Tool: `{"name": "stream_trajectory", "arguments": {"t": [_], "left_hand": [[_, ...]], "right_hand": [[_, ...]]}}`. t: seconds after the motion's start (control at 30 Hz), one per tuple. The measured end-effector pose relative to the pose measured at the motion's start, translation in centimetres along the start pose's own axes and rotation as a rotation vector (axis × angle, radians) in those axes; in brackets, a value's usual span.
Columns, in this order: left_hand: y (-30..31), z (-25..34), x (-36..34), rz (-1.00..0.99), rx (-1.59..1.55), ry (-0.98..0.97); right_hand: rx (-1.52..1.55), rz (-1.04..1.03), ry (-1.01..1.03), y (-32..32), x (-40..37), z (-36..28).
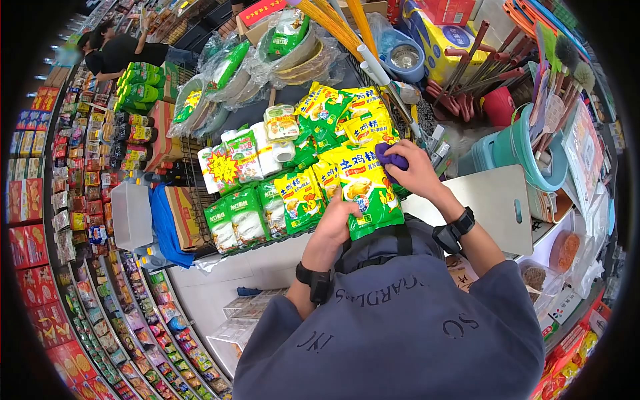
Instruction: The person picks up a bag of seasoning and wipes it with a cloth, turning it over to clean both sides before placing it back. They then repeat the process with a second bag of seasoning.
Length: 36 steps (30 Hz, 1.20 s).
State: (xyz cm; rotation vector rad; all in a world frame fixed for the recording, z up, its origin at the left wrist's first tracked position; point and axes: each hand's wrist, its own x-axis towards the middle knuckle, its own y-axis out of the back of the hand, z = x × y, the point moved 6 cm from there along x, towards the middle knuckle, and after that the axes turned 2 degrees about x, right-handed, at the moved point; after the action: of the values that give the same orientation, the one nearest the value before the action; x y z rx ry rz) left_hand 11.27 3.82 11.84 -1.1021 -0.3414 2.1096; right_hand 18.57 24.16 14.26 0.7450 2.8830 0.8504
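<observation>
Head view shows the left hand (333, 223) clamped on the lower edge of a green-and-yellow packet (365, 193), seemingly to steady it, while just above, the right hand (417, 170) is closed around a purple cloth (390, 159) pressed against the packet's top.

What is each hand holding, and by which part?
The left hand grips a green-and-yellow packet at its lower left edge; the right hand holds a bunched purple cloth.
</observation>
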Motion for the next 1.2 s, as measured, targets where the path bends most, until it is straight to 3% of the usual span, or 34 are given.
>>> {"name": "stream_trajectory", "arguments": {"t": [0.5,0.7,0.9,1.2], "left_hand": [[0.2,2.1,-0.3,-0.016,-0.095,-0.09],[-0.4,1.9,-1.0,0.063,0.042,-0.036],[-1.9,0.0,-1.3,-0.097,0.046,0.05],[-3.7,-1.1,-1.3,-0.203,0.327,0.043]], "right_hand": [[0.055,-0.209,0.089,-0.1,-3.0,-4.2],[0.142,-0.108,-0.019,-0.1,-2.6,-3.0],[0.14,0.134,-0.047,1.9,-1.2,-2.6],[-0.162,0.029,0.08,1.6,0.6,-5.6]]}}
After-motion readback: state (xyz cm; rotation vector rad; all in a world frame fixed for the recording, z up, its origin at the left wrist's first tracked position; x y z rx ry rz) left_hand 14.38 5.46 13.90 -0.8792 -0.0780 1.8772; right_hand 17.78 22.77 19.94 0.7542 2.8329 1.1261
